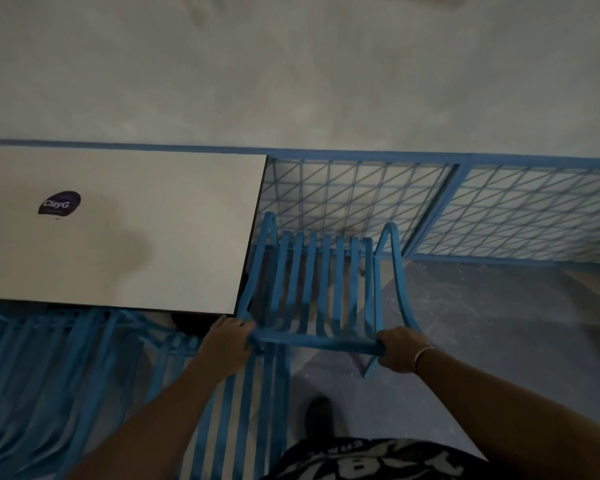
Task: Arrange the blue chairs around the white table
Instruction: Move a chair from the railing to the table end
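Blue chair (pixel 321 285), top rail gripped by both hands' fingers (pixel 248 329), sits beside the white table (pixel 136 237) edge.

— What did the room look like?
— Dim. A pale plaster wall (pixel 291 64) filled the upper half, mottled and stained.
— And below it?
— A blue metal railing (pixel 361 156) ran along its foot, with wire mesh panels (pixel 354 199) set in a grid crossed by diagonals.
— The floor?
— Grey floor (pixel 499 323), scuffed and flecked with white, with a warmer tan strip showing just under the railing at the right. Soft shadows lay across it.
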A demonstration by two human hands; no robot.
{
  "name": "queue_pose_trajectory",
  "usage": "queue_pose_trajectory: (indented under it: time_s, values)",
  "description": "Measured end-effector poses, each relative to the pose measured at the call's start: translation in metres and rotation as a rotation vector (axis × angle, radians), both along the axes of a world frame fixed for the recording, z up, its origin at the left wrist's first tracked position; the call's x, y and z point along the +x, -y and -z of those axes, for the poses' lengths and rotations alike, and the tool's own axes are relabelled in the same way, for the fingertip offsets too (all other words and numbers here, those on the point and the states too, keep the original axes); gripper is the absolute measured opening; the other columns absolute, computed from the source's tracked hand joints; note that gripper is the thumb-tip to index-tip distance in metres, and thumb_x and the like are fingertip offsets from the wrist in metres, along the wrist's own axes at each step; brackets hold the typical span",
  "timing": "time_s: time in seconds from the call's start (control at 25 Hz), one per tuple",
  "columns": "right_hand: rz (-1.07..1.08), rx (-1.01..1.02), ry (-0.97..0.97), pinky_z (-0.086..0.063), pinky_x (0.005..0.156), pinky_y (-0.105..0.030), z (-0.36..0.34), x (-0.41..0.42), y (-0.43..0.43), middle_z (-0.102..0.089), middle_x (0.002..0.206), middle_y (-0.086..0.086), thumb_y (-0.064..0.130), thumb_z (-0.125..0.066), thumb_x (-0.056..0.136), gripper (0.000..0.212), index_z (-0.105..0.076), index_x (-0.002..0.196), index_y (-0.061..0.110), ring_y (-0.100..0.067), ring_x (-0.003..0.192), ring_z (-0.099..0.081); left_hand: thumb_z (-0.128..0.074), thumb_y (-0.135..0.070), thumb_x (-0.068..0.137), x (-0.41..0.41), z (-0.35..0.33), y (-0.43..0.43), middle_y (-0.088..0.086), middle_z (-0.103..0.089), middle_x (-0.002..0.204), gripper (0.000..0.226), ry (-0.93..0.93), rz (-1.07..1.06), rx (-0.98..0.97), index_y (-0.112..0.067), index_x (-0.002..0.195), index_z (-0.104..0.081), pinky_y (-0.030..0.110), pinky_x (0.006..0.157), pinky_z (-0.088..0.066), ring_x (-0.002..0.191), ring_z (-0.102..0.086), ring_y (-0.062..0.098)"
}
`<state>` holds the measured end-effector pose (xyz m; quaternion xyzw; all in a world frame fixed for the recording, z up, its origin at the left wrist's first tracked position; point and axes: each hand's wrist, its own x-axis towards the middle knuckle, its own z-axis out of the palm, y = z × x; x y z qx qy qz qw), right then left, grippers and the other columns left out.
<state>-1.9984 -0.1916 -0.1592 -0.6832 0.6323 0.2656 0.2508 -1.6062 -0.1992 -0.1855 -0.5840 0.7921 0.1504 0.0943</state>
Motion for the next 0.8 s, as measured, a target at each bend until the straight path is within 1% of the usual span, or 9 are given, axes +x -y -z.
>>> queue_pose_trajectory:
  time_s: [0.08,0.16,0.2,0.28,0.4,0.44,0.52,0.64,0.8]
  values:
    - [-0.044,0.030,0.013,-0.053,0.094,-0.039,0.006,0.004,-0.001,-0.066,0.118,-0.003,0.037,-0.057,0.092,0.026,-0.059,0.117,0.031,-0.023,0.108,-0.062,-0.054,-0.030,0.090,0.000,-0.004,0.008,0.004,-0.065,0.101,0.021,0.038,-0.007,0.114,-0.019,0.104,-0.064,0.034,0.085,-0.049,0.095,-0.063,0.026]
    - [-0.055,0.022,0.069,-0.051,0.096,-0.040,0.009,0.008,0.001,-0.064,0.123,-0.005,0.037,-0.055,0.094,0.031,-0.057,0.124,0.030,-0.027,0.113,-0.061,-0.052,-0.032,0.092,0.001,-0.012,0.024,-0.002,-0.064,0.095,0.009,0.079,0.004,0.193,-0.027,0.092,-0.060,0.032,0.079,-0.051,0.090,-0.063,0.020]
    - [-0.061,0.014,0.097,-0.049,0.097,-0.039,0.010,0.008,0.003,-0.064,0.125,-0.005,0.037,-0.055,0.095,0.034,-0.056,0.128,0.031,-0.027,0.116,-0.060,-0.052,-0.034,0.091,0.001,-0.013,0.032,-0.003,-0.064,0.092,0.010,0.098,0.008,0.218,-0.029,0.092,-0.060,0.032,0.078,-0.053,0.086,-0.064,0.018]
    - [-0.046,0.005,0.127,-0.048,0.097,-0.038,0.013,0.005,0.005,-0.064,0.126,-0.001,0.039,-0.054,0.094,0.034,-0.057,0.128,0.034,-0.026,0.116,-0.060,-0.053,-0.041,0.089,-0.002,-0.012,0.042,-0.006,-0.063,0.083,0.020,0.160,-0.006,0.247,-0.029,0.099,-0.066,0.033,0.074,-0.054,0.077,-0.062,0.015]
    - [0.000,-0.005,0.125,-0.049,0.096,-0.038,0.018,-0.001,0.000,-0.067,0.119,0.005,0.045,-0.053,0.092,0.030,-0.063,0.119,0.036,-0.021,0.111,-0.062,-0.053,-0.052,0.079,-0.007,-0.001,0.043,-0.011,-0.064,0.074,0.030,0.238,-0.021,0.236,-0.030,0.091,-0.070,0.031,0.067,-0.045,0.068,-0.061,0.012]
    - [0.013,-0.001,0.130,-0.048,0.096,-0.038,0.018,-0.002,0.000,-0.067,0.117,0.005,0.046,-0.053,0.092,0.029,-0.064,0.116,0.036,-0.020,0.109,-0.063,-0.053,-0.054,0.077,-0.008,0.003,0.044,-0.010,-0.064,0.074,0.031,0.260,-0.013,0.256,-0.031,0.089,-0.070,0.032,0.069,-0.044,0.068,-0.061,0.012]
    - [0.032,0.008,0.150,-0.047,0.099,-0.039,0.017,-0.002,0.003,-0.067,0.116,0.006,0.047,-0.055,0.091,0.027,-0.064,0.115,0.038,-0.018,0.110,-0.062,-0.052,-0.059,0.075,-0.005,0.008,0.046,-0.011,-0.066,0.079,0.037,0.263,-0.020,0.266,-0.033,0.095,-0.070,0.034,0.076,-0.046,0.074,-0.062,0.012]
    - [0.061,0.009,0.172,-0.045,0.102,-0.042,0.015,-0.010,0.008,-0.065,0.118,0.009,0.042,-0.058,0.090,0.028,-0.062,0.118,0.041,-0.017,0.113,-0.060,-0.047,-0.066,0.075,-0.008,0.010,0.050,-0.011,-0.067,0.081,0.047,0.233,-0.031,0.247,-0.034,0.099,-0.071,0.037,0.084,-0.045,0.077,-0.062,0.012]
    - [0.091,-0.013,0.187,-0.048,0.097,-0.038,0.010,-0.028,0.014,-0.066,0.115,0.009,0.036,-0.058,0.090,0.027,-0.063,0.116,0.041,-0.017,0.110,-0.061,-0.040,-0.071,0.075,-0.025,0.007,0.054,-0.010,-0.068,0.080,0.057,0.225,-0.020,0.199,-0.035,0.105,-0.072,0.043,0.094,-0.043,0.079,-0.062,0.013]
